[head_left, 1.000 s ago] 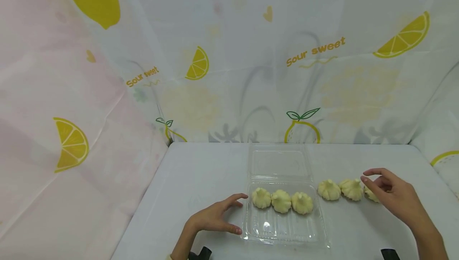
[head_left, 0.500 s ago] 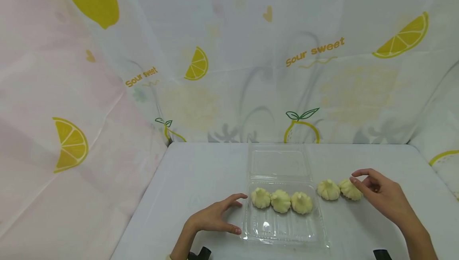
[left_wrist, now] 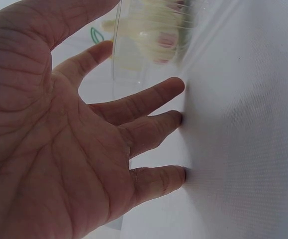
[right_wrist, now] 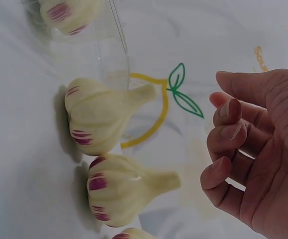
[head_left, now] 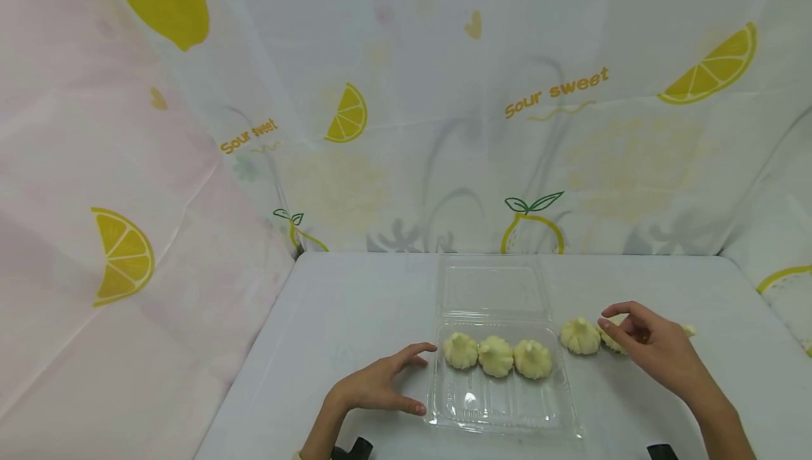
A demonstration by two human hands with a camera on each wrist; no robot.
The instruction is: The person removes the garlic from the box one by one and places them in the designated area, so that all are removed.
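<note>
Three pale garlic bulbs [head_left: 496,356] sit in a row inside a clear plastic clamshell box [head_left: 501,411]. At its left side my left hand [head_left: 380,380] has thumb and fingers spread around the near-left edge; in the left wrist view several fingertips [left_wrist: 176,85] rest on the table. Right of the box lie more garlic bulbs [head_left: 579,337], purple-streaked in the right wrist view. Above this row hovers my right hand [head_left: 660,347], fingers loosely bent and holding nothing, apart from the garlic bulb [right_wrist: 126,189] below. It partly hides the bulbs beneath it in the head view.
The box's clear lid [head_left: 491,287] lies folded back toward the rear of the white table [head_left: 361,298]. A lemon-print cloth [head_left: 406,129] hangs behind the table and along the sides.
My right hand has moved left along the row of garlic bulbs, uncovering part of the rightmost one and covering part of the middle one. My left hand and the box have stayed put.
</note>
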